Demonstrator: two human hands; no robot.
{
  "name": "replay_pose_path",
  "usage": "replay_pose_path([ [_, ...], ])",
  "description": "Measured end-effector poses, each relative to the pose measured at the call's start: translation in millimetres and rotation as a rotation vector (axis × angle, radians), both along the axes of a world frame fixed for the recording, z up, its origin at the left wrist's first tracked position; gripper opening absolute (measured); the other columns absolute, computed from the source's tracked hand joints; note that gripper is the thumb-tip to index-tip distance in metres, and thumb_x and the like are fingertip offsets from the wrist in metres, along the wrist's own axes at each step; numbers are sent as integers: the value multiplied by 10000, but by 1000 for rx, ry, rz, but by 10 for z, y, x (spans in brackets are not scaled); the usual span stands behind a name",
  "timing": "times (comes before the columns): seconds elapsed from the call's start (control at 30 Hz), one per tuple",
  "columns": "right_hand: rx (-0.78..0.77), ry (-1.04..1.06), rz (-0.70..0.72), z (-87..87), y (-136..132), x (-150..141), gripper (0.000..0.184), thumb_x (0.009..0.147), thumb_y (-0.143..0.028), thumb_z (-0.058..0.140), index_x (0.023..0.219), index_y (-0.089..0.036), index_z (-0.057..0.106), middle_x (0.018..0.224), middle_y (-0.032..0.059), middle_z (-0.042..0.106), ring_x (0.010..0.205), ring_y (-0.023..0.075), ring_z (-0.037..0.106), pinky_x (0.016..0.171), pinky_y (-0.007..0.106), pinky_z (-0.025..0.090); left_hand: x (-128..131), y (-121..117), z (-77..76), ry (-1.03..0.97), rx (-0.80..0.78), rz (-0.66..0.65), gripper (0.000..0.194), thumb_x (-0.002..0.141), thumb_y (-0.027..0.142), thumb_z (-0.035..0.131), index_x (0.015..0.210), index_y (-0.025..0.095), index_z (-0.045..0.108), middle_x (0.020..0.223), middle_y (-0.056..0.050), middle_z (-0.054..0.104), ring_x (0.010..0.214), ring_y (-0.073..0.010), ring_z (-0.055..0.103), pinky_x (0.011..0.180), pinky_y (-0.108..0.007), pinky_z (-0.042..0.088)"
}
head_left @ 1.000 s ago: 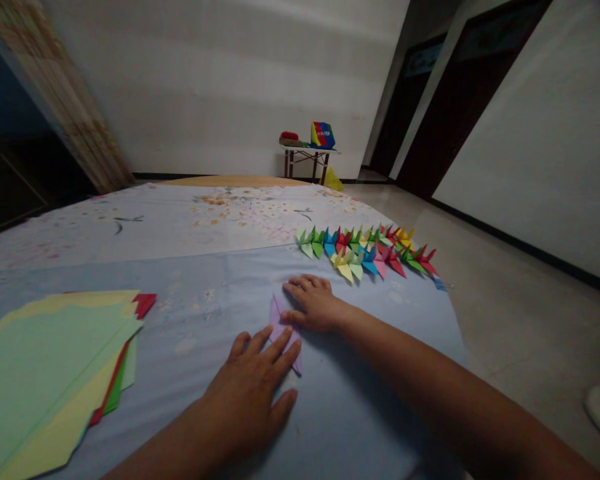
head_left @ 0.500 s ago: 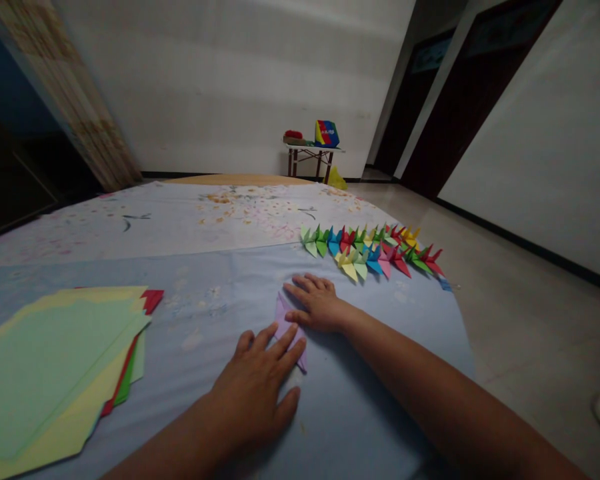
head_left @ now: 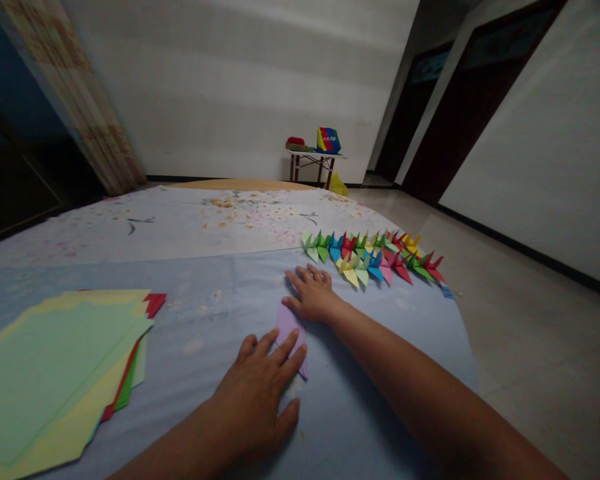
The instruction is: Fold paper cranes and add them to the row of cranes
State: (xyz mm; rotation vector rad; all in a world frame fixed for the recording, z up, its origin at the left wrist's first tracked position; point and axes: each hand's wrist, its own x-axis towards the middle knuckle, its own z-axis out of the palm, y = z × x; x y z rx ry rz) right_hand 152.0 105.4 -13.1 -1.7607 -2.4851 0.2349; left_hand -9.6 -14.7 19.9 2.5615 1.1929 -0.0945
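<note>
lilac folded paper piece [head_left: 287,327], narrow and pointed, flat on pale blue cloth [head_left: 220,313] at lower centre of frame. pinned at near end under spread fingers of left hand [head_left: 257,393], palm down, flat, gripping nothing. pressed at far end by right hand [head_left: 313,293], fingers loosely curled on the cloth, thumb side at the paper's upper edge; nothing closed in it either.

row of small folded paper cranes [head_left: 373,253] in green, blue, red, yellow and pink, right of centre, just beyond right hand, apart from it. stack of large coloured paper sheets [head_left: 55,373], green and yellow on top with red edge showing, lower left, well apart from both hands. small wooden side table [head_left: 313,163] with a multicoloured box, far back at centre.

handling note, as judgement: crease best set with left hand kept flat and unmoving as anchor, right fingertips drawn firmly along the fold from middle outward, edges checked for alignment before full pressure; thin paper likely to skid on cloth if anchor lifts.

change from a second ago: right hand shifted farther up the frame, nearer the cranes; more of lilac paper uncovered between the hands; left hand much as before.
</note>
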Motion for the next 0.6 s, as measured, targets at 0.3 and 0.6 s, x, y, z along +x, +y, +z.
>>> replay_pose_path([
  [0.3, 12, 71, 76, 56, -94, 51, 779, 761, -660, 399, 1393, -242, 219, 1463, 97, 202, 1344, 298, 58, 1035, 505, 49, -16, -6, -30, -36, -1, 32, 599, 762, 365, 490, 1341, 284, 359, 1443, -121, 273, 1302, -369, 236, 993, -606, 171],
  [0.6, 51, 43, -7, -3, 52, -83, 759, 760, -624, 443, 1380, -225, 259, 1437, 122, 259, 1328, 321, 105, 1022, 529, 46, -10, -68, -142, -20, -5, 64, 628, 788, 364, 455, 1380, 285, 262, 1473, -111, 138, 1336, -334, 121, 1022, -579, 142],
])
